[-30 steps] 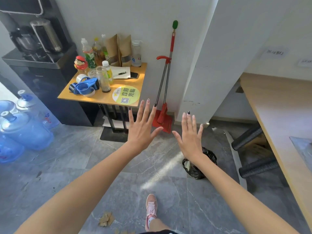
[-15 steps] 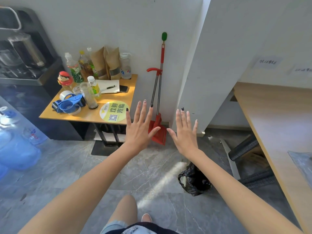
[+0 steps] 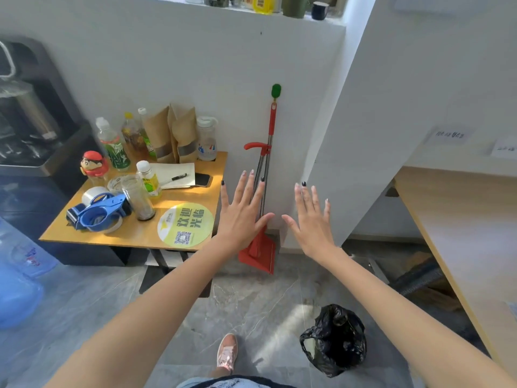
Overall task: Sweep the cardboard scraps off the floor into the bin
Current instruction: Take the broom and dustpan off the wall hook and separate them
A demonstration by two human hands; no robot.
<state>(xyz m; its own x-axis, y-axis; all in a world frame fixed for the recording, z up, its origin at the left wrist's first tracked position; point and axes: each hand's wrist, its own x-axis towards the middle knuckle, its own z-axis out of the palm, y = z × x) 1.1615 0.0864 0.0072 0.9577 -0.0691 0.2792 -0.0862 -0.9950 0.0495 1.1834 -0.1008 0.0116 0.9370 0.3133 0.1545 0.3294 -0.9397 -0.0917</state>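
Observation:
A red broom-and-dustpan set (image 3: 260, 247) with metal handles and a green tip leans upright against the white wall. My left hand (image 3: 242, 214) is stretched out flat with fingers spread, overlapping the handles just above the dustpan; I cannot tell whether it touches them. My right hand (image 3: 310, 219) is also flat and open, just right of the set, holding nothing. A black plastic bin bag (image 3: 335, 340) sits crumpled and open on the grey tile floor below my right forearm. No cardboard scraps are in view.
A small wooden table (image 3: 131, 233) left of the broom holds bottles, paper bags, a tape dispenser and a phone. A black water dispenser and blue water jugs (image 3: 16, 289) stand at far left. A wooden counter (image 3: 461, 233) runs along the right. My pink shoe (image 3: 227, 354) is below.
I have stepped closer to the wall and the view has tilted up; the broom set looms larger. Both hands stay open, now near the handles. The cardboard scraps have left the frame.

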